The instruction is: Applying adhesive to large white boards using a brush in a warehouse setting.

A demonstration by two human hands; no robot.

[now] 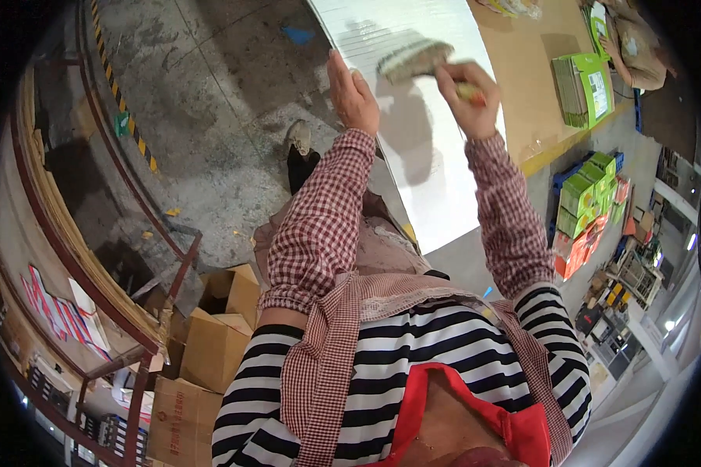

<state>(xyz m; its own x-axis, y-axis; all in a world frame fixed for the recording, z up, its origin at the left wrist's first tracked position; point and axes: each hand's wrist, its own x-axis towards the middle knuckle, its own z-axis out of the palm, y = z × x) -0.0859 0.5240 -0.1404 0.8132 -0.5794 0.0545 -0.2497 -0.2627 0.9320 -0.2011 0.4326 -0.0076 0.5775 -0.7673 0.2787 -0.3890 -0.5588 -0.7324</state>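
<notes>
My right hand (471,100) grips the handle of a wide, flat brush (414,61) with pale bristles; bits of yellow and red show at the handle. The brush is over a long stack of white sheets (440,206) in front of me, and its shadow falls on them. Whether the bristles touch the top sheet, I cannot tell. My left hand (354,95) is at the stack's left edge, fingers stretched out, holding nothing. Thin parallel lines run across the far left part of the white surface.
Right of the sheets lies a brown cardboard surface (533,86) bearing a bundle of green cartons (580,92). A co-worker's hand (611,54) touches another green carton beyond. Green and red boxes (588,194) stand lower right. Left are a metal rack (136,342) and cardboard boxes (210,350).
</notes>
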